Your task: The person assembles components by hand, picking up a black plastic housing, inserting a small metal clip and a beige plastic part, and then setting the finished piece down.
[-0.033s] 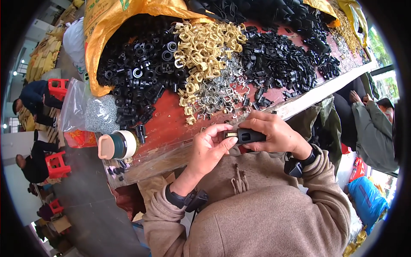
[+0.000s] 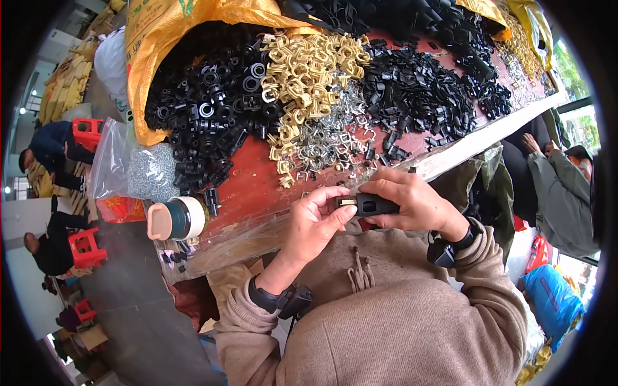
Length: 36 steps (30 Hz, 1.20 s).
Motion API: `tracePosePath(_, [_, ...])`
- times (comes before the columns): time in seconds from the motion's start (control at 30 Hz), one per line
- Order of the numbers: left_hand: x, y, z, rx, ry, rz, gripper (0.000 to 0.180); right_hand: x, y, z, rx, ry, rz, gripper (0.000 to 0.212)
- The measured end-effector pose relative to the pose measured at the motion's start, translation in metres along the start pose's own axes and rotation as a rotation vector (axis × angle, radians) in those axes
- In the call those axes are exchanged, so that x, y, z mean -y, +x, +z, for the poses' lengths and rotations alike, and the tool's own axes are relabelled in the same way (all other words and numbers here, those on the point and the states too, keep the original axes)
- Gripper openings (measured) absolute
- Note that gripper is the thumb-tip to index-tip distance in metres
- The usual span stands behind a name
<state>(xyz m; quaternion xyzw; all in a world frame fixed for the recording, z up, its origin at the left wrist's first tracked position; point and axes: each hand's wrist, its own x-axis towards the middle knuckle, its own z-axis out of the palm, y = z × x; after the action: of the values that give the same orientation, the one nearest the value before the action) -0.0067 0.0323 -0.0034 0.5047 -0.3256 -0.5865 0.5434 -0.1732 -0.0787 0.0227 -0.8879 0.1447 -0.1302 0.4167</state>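
My right hand (image 2: pixel 421 202) is closed round the wide end of a black plastic housing (image 2: pixel 370 206) with a rectangular opening. My left hand (image 2: pixel 308 225) pinches its left end between thumb and index finger. A small cream-coloured piece (image 2: pixel 347 202) shows at that end, beside my left thumb tip; its fit in the housing is partly hidden by my fingers. Both hands are just over the table's near edge. Beyond them lie loose bent metal clips (image 2: pixel 322 147), a heap of cream plastic frames (image 2: pixel 302 80) and a pile of small black parts (image 2: pixel 415 90).
An orange woven sack (image 2: pixel 151 58) spills black ring-shaped parts (image 2: pixel 209 96) on the red table (image 2: pixel 248 177). At the left edge stand a lidded cup (image 2: pixel 183 217) and a clear bag of small metal pieces (image 2: pixel 152 170). Another person's grey sleeve (image 2: pixel 560 199) is at the right.
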Motion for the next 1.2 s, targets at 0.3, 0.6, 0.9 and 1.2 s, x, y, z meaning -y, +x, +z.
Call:
tracePosePath(0.3, [0.002,0.01,0.002,0.036,-0.036,-0.134,0.028,-0.002,-0.003,0.009,-0.044,0.068,0.085,0.042])
tracePosePath(0.6, [0.006,0.008,0.021,0.003,0.128,0.098,0.051,-0.001,-0.009,0.026,-0.248,0.17,0.125,0.042])
tracePosePath(0.9, [0.005,0.007,0.021,0.175,-0.131,0.101,0.079,-0.008,-0.013,0.015,-0.163,0.173,-0.128,0.07])
tracePosePath(1.2, [0.001,0.01,0.03,0.211,-0.271,0.035,0.087,-0.01,-0.008,0.004,-0.01,0.397,-0.325,0.076])
